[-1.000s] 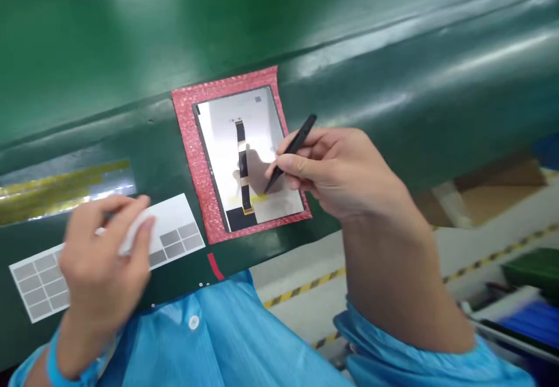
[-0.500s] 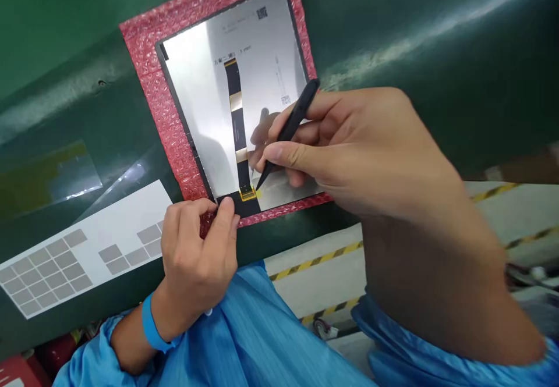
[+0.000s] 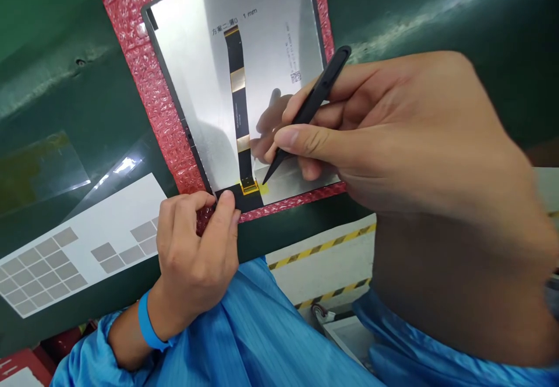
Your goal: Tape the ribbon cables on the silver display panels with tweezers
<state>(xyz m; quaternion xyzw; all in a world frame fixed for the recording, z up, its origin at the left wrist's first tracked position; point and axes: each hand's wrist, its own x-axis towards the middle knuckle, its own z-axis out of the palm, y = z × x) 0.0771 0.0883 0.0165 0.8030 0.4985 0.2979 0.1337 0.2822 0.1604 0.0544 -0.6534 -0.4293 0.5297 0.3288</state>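
Observation:
A display panel (image 3: 187, 55) lies with its silvery back up, a black ribbon cable (image 3: 241, 107) running down it to a gold-edged connector (image 3: 250, 187) near the lower edge. My left hand (image 3: 196, 247) pinches the panel's lower left corner, thumb on the black strip (image 3: 247, 202) there. Between the thumb and fingers of my right hand (image 3: 375, 125) is a slim black pointed tool (image 3: 315, 96). Its tip points down just right of the connector, by a small yellow tab (image 3: 263, 188); whether it touches the surface I cannot tell.
Pink bubble wrap (image 3: 144, 78) lies under the panel on the green mat (image 3: 39, 107). To the left are a white sheet with grey squares (image 3: 87, 247) and clear film (image 3: 43, 171). Below the table edge, yellow-black striped tape (image 3: 323, 251) and a red box (image 3: 26, 369) show.
The panel appears higher and larger in the view. The tool's tip has shifted slightly away from the connector, to the right. My left hand keeps its grip on the corner.

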